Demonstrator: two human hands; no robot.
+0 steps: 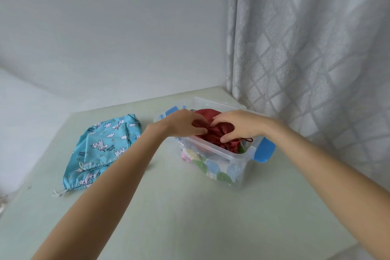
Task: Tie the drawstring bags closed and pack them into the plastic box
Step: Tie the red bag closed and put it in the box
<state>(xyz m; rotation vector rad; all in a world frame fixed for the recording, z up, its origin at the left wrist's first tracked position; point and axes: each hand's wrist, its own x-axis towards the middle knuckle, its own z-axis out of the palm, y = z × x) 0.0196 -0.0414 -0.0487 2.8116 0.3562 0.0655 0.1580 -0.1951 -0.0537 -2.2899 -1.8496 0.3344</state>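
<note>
A clear plastic box (229, 155) with blue latch handles stands on the pale green table at the right. A dark red drawstring bag (219, 131) sits on top of its contents, its gathered neck and cord pointing toward the near right corner. My left hand (185, 122) grips the bag's left side, and my right hand (236, 125) holds its right side with the thumb under the gathered neck. Beneath it, a bag with coloured dots (219, 170) shows through the box wall. Blue unicorn-print drawstring bags (103, 150) lie flat on the table to the left.
A grey patterned curtain (306, 48) hangs just behind and right of the box. The table (190, 217) butts into a white wall corner. The blue handle (263, 150) juts out at the box's right end.
</note>
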